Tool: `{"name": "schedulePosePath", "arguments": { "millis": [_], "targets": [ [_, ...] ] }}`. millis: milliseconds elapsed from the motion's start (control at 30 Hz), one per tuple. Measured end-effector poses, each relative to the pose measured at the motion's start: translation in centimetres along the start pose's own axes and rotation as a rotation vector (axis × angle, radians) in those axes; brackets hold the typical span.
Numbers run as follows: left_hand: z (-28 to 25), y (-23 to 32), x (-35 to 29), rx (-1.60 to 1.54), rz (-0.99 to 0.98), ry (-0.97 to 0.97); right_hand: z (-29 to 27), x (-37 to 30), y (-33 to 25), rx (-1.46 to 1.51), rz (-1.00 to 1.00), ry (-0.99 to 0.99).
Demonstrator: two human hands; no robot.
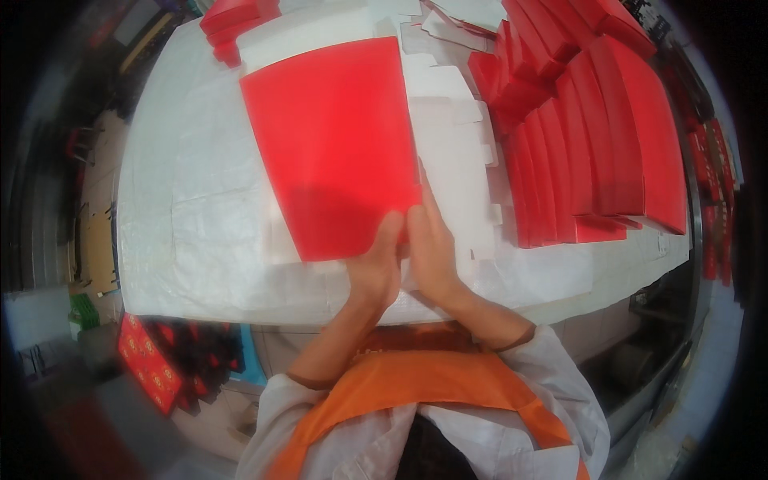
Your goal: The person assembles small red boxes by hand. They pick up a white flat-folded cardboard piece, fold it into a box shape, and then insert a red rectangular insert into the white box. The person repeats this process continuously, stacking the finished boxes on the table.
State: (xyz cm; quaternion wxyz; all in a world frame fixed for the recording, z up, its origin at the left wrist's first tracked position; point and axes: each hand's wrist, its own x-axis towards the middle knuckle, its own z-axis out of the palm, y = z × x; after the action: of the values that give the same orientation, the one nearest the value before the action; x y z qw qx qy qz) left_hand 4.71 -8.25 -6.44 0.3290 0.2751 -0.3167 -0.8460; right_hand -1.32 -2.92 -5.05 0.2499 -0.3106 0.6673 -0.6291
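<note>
A red cardboard box (336, 144) with a smooth top is held over white flat carton blanks (448, 136) on the table. At its near right corner my left hand (374, 268) is closed, the thumb at the corner and the other fingers hidden under the box. My right hand (434, 252) lies along the right edge beside that corner. Its thumb presses near the left thumb and its fingers point away from me along the box side. Both hands meet at the corner. The underside of the box is hidden.
Several red boxes (592, 152) stand packed in rows at the right of the white-covered table (184, 216). More red boxes (236, 24) lie at the far left. Below the table's left edge is a red patterned carton (148, 364), with a green item (82, 312) farther left.
</note>
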Motion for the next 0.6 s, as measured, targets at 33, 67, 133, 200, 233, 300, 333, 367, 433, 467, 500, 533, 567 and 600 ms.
{"name": "schedulePosePath", "arguments": {
  "millis": [33,67,133,200,233,300,333,367,433,467,500,533,567,600],
  "targets": [
    [-0.3,-0.2,0.0,-0.023,0.000,-0.035,0.0,0.0,-0.1,-0.001,-0.016,-0.016],
    [-0.5,-0.3,0.0,-0.046,-0.001,-0.071,0.0,-0.1,-0.1,-0.001,-0.032,-0.033],
    [-0.6,-0.3,-0.1,-0.078,0.008,-0.103,0.1,-0.2,0.3,-0.023,-0.100,-0.022],
    [-0.8,-0.3,-0.1,-0.098,0.005,-0.126,0.2,-0.3,1.0,-0.089,-0.172,-0.020],
    [-1.1,-0.4,-0.1,-0.102,-0.003,-0.134,0.1,-0.3,1.5,-0.144,-0.210,-0.024],
    [-1.3,-0.4,0.0,-0.096,-0.005,-0.143,0.0,-0.4,1.6,-0.206,-0.251,-0.031],
    [-1.4,-0.5,0.0,-0.084,0.001,-0.143,-0.1,-0.4,1.5,-0.213,-0.254,-0.034],
    [-1.4,-0.4,0.0,-0.073,0.008,-0.143,-0.1,-0.4,1.4,-0.219,-0.257,-0.038],
    [-0.8,0.2,0.0,-0.014,-0.018,-0.115,-0.4,-0.3,1.4,-0.194,-0.260,-0.044],
    [-0.6,0.6,0.1,0.016,-0.031,-0.102,-0.5,-0.2,1.4,-0.181,-0.262,-0.046],
    [-0.5,0.8,0.3,-0.058,-0.033,-0.121,-0.8,-0.1,1.2,-0.127,-0.264,-0.060],
    [-0.4,1.1,0.6,-0.132,-0.036,-0.141,-1.1,0.0,0.9,-0.073,-0.265,-0.075],
    [-0.4,1.2,0.7,-0.206,-0.038,-0.160,-1.3,0.0,0.8,-0.019,-0.266,-0.089],
    [-0.3,1.2,0.7,-0.215,-0.034,-0.157,-1.2,0.0,0.8,-0.001,-0.273,-0.086]
  ]
}}
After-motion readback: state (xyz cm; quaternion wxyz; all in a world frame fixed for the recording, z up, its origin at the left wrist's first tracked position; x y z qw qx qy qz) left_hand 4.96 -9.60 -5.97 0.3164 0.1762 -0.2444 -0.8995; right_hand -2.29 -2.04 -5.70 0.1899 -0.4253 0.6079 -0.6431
